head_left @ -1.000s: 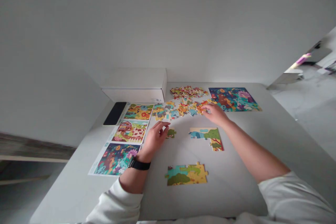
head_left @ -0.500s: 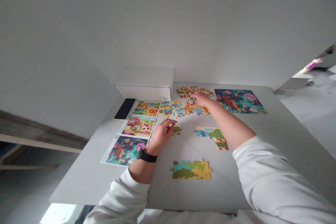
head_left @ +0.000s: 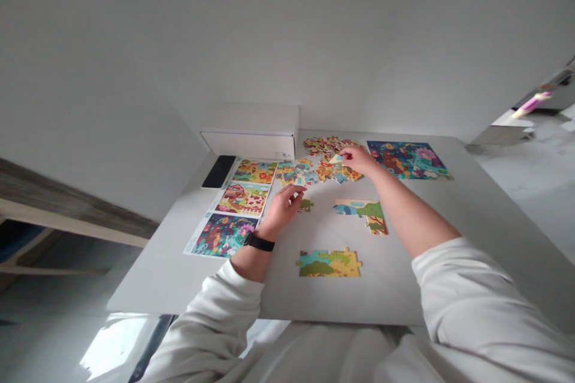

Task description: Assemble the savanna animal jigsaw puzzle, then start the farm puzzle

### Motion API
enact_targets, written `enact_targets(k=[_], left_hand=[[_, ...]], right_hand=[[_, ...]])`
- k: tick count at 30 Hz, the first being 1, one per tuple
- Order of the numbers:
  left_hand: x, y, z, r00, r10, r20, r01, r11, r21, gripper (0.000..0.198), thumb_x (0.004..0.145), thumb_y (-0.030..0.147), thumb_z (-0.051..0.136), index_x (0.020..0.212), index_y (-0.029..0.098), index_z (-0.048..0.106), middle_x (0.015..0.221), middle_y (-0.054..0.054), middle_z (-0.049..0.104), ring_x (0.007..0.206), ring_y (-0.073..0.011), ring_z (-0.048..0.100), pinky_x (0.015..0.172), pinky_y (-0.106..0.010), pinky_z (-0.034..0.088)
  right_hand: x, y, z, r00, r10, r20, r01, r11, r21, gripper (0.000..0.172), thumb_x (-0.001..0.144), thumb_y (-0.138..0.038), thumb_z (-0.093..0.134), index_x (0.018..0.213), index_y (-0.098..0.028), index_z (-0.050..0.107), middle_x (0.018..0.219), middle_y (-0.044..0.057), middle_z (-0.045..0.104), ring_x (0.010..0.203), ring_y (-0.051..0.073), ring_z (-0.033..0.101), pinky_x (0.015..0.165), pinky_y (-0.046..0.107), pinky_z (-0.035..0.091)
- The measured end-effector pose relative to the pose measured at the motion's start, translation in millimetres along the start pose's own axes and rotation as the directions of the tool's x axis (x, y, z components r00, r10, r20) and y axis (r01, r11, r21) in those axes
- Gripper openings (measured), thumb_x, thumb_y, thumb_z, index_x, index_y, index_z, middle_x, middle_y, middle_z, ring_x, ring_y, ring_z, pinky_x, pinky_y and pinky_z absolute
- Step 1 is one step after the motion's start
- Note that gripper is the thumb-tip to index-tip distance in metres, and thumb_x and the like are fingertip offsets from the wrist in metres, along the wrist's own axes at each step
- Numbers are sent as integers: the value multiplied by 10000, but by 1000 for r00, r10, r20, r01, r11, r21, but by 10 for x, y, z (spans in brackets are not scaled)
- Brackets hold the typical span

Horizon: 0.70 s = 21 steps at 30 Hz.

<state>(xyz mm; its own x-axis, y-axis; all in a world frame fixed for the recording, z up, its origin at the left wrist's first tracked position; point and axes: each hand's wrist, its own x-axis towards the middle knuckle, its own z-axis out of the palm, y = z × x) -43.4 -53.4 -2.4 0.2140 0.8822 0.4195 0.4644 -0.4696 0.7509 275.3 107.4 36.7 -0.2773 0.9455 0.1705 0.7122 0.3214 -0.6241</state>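
Right fingers (head_left: 349, 154) pinch a puzzle piece (head_left: 336, 159), left fingers (head_left: 291, 189) hang parted, and the box label (head_left: 283, 154) is illegibly small.

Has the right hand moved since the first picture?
Yes: judged against the white box, the right hand has moved left, nearer the box, and farther from the person; it holds a puzzle piece.

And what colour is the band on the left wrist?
The wristband is black, seen best in the head view.
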Motion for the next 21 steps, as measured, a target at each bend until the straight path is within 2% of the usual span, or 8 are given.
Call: enact_targets(k=[3, 6, 9, 13, 21], left_hand=[[5, 35, 22, 999, 35, 0, -35, 999, 1, 202, 1052, 261, 601, 1168, 214, 760, 1037, -49, 746, 750, -120, 639, 702, -245, 535], [2, 85, 49, 998, 54, 13, -54, 999, 1, 207, 1038, 246, 611, 1177, 215, 761, 1028, -46, 745, 737, -114, 639, 689, -238, 539], [-7, 131, 74, 998, 56, 19, -57, 998, 20, 226, 1016, 233, 629, 1198, 218, 762, 1038, -51, 752, 778, -125, 657, 690, -237, 543], [-18, 157, 101, 999, 40, 17, -40, 998, 41, 275, 994, 230, 656, 1255, 226, 744, 1038, -40, 768, 771, -125, 650, 708, -244, 552], [-17, 202, 91, 999, -49, -18, 48, 998, -48, 282, 1051, 299, 595, 1301, 210, 691, 1011, -54, 769, 832, -140, 709, 673, -227, 532]], right_hand=[[-388, -75, -42, 997, 50, -58, -31, 958, 286, 241, 818, -320, 782, 1022, -197, 742, 906, 31, 756, 794, 196, 678, 802, 348, 558], [-816, -158, -9, 990, 141, -10, -113, 829, 547, 379, 782, -449, 838, 1048, -221, 692, 950, 36, 769, 805, 211, 724, 731, 339, 572], [-1178, -254, 98, 979, 198, 39, -169, 699, 695, 495, 740, -490, 885, 1115, -253, 665, 1005, 27, 766, 841, 223, 763, 688, 315, 570], [-1444, -381, 281, 970, 236, 63, -194, 584, 788, 528, 716, -505, 907, 1109, -278, 636, 1010, 8, 748, 864, 223, 774, 678, 307, 580], [-1503, -501, 455, 975, 205, 82, -192, 601, 776, 526, 713, -504, 917, 1080, -279, 614, 1014, 9, 750, 878, 225, 766, 701, 331, 616]])
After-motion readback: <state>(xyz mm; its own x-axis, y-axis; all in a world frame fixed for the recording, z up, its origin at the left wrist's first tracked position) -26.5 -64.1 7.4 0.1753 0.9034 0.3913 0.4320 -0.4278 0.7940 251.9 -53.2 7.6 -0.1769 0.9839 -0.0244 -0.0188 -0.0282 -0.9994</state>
